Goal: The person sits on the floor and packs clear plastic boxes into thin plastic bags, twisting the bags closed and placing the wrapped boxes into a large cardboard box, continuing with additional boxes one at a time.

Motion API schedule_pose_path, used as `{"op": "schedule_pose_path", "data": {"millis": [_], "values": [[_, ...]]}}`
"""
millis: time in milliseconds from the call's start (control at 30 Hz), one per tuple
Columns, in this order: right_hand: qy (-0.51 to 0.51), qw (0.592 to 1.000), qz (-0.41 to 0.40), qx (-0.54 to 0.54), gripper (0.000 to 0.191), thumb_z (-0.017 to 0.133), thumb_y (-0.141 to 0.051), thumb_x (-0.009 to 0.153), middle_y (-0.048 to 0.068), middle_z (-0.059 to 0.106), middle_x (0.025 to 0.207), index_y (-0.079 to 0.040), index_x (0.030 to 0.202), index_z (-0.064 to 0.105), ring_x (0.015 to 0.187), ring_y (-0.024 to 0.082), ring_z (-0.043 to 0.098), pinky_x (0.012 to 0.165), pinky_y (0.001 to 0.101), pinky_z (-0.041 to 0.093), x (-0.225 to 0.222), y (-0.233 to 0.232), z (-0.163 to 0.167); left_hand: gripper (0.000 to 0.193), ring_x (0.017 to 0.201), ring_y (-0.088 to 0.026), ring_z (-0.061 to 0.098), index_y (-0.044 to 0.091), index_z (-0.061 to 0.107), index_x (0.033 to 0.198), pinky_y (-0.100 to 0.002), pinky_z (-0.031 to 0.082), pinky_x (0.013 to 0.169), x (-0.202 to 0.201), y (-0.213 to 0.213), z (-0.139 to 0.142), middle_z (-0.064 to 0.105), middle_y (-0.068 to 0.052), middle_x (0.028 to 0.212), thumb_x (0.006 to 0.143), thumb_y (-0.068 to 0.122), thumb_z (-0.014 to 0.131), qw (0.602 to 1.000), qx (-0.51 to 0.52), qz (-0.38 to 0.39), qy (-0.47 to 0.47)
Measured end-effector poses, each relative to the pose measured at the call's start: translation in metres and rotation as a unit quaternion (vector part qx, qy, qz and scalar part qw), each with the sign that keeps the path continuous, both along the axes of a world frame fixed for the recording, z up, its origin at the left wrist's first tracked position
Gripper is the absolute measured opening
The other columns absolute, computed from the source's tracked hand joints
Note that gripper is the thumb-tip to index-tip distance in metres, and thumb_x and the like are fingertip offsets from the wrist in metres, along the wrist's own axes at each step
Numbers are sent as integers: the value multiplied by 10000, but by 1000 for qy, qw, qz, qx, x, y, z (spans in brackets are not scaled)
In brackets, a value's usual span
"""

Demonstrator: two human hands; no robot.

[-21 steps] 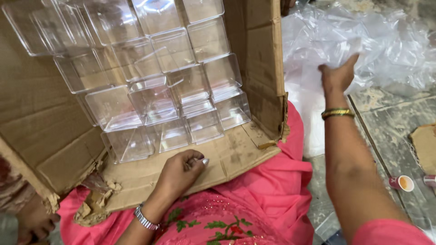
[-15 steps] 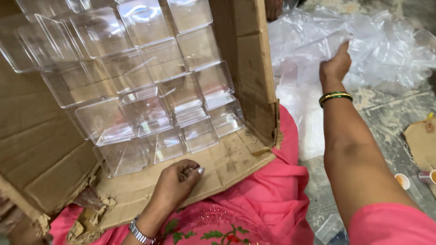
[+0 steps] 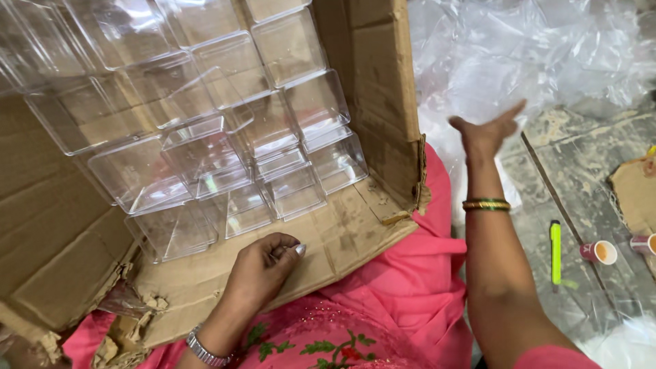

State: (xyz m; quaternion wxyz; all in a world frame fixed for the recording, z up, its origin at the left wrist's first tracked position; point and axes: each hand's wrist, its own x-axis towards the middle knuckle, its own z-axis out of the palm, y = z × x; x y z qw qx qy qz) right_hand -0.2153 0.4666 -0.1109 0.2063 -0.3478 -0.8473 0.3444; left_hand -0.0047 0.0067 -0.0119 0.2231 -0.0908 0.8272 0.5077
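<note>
**Two hands, one carton, a stack of clear boxes**

While seen from the head view: one torn cardboard carton [image 3: 355, 232] tipped open across a pink lap, filling the frame from nine o'clock to twelve o'clock. Inside, clear plastic boxes [image 3: 225, 137] stacked in rows against the carton's back wall; about a dozen countable, more cut off at the top and left edges, so exact number not tellable.

Left hand [image 3: 263, 263] at six o'clock, resting on the carton's lower flap just below the bottom row of boxes, fingers curled narrow, thumb tip against the forefinger; whether anything is pinched between them not tellable. One silver wristband [image 3: 205, 350] on that wrist.

Right hand [image 3: 488, 130] at two o'clock, raised over crumpled clear plastic sheeting [image 3: 519, 55], fingers spread wide, holding nothing, well apart from the carton's right wall. Two bangles [image 3: 486, 204] on that wrist, touching each other.

On the stone floor at three o'clock: one yellow-green marker [image 3: 555, 249], two small paper cups [image 3: 599, 252] just beside it, one cardboard scrap [image 3: 632, 195] at the right edge.
</note>
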Motion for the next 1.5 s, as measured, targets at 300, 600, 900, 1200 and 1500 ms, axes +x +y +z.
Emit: {"op": "schedule_pose_path", "data": {"millis": [300, 600, 900, 1200, 1500], "values": [[132, 974, 182, -19, 1494, 1041, -64, 685, 338, 187, 1653, -146, 1606, -132, 1544, 442, 215, 1272, 417, 235, -87, 3, 39, 249, 613, -27, 536, 34, 764, 990, -220, 457, 561, 9, 1, 2, 674, 54, 686, 879, 256, 754, 1000, 8, -2, 19], [-11, 966, 79, 245, 1167, 921, -211, 851, 308, 212, 1631, -144, 1667, 90, 1508, 490, 247, 1228, 609, 240, 44, -11, -15, 244, 591, -41, 493, 32, 767, 995, -232, 425, 538, 9, -1, 4, 637, 34, 660, 901, 254, 730, 1000, 21, -8, 2], [-359, 917, 99, 140, 894, 565, -542, 935, 214, 79, 1711, -234, 1664, 151, 1547, 459, 100, 1162, 743, 143, 229, -33, -52, 291, 596, -53, 492, 25, 754, 1023, -250, 417, 534, 8, -4, 6, 596, 33, 658, 897, 286, 738, 999, -3, -33, 35], [-167, 978, 127, -20, 304, 666, -284, 875, 177, 547, 1460, -250, 1164, 754, 1383, 407, 445, 1154, 701, 271, 220, -2, -68, 279, 601, -48, 446, 10, 750, 1006, -253, 380, 533, 2, -8, -9, 544, 60, 660, 919, 274, 739, 996, 34, -47, 63], [-253, 938, 10, 234, 186, 767, -270, 824, 160, 564, 1322, -169, 974, 816, 1320, 404, 425, 1038, 648, 288, 177, -6, -39, 254, 565, -25, 387, 7, 742, 1024, -243, 305, 499, 3, -18, -11, 516, 88, 641, 933, 243, 723, 995, 70, -23, 63]]}}
